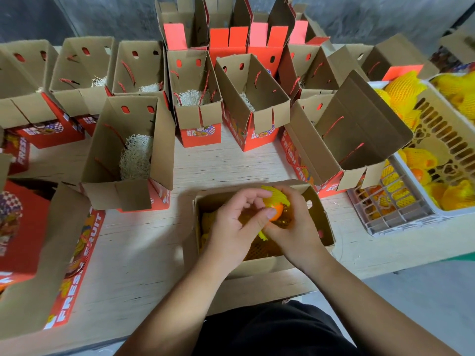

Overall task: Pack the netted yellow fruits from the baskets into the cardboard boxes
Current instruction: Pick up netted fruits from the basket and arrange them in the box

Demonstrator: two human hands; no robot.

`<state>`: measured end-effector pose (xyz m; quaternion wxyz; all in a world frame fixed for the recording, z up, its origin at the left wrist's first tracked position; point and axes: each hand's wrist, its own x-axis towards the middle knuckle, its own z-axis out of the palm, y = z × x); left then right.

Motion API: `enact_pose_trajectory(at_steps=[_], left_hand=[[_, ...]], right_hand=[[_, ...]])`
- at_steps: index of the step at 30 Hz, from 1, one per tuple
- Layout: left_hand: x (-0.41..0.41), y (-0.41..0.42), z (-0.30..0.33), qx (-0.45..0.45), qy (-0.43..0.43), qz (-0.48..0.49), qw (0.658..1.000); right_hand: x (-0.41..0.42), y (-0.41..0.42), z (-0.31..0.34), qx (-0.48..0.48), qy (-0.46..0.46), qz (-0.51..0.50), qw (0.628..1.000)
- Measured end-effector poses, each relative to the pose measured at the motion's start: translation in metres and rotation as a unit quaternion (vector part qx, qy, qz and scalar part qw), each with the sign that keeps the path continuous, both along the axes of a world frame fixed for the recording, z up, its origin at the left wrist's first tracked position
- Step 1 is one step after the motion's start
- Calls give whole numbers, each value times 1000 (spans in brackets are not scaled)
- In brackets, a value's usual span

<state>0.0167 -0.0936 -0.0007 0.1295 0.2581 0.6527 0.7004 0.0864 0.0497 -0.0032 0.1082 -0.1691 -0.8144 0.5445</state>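
Both hands are over the open cardboard box [318, 201] at the table's front edge. Between them is a netted yellow fruit [276, 205], its orange skin showing where the net has slipped. My left hand [236, 227] pinches it from the left with thumb and fingers. My right hand [295, 222] curls round it from the right. More netted fruits [208, 224] lie inside the box, partly hidden by my hands. Two white plastic baskets [434, 109] at the right hold many netted yellow fruits [403, 88].
Several open cardboard boxes [128, 150] with pale straw padding stand in rows across the wooden table [218, 163]. A red "FRESH FRUIT" box [38, 253] lies at the left. Folded red cartons [231, 37] stand at the back.
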Motion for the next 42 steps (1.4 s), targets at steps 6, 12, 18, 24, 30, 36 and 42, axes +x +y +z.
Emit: enact_pose_trajectory(at_steps=[6,12,18,24,30,36,42], left_hand=[[-40,-31,-1,-178,143,-112,967],[-32,-14,-13,-226,178,-85,954],[-34,-12,-23,-104,-11,-53,993],[-36,-20,-41,-444,87,-133,882],[-27,12,-47,-584,266,-146,753],[-36,22,-54,-600,350,-68,716],[-36,25,-50,-598,293,-10,746]], right_hand=[[-3,19,9,-331,-61,129,933],[-8,32,19,-376,-145,182,897],[-17,54,12,-107,-155,192,963],[-11,68,-10,49,-319,322,890],[-31,70,3,134,-309,351,874],[-11,78,-3,46,-252,329,909],[-21,61,-17,184,-263,350,880]])
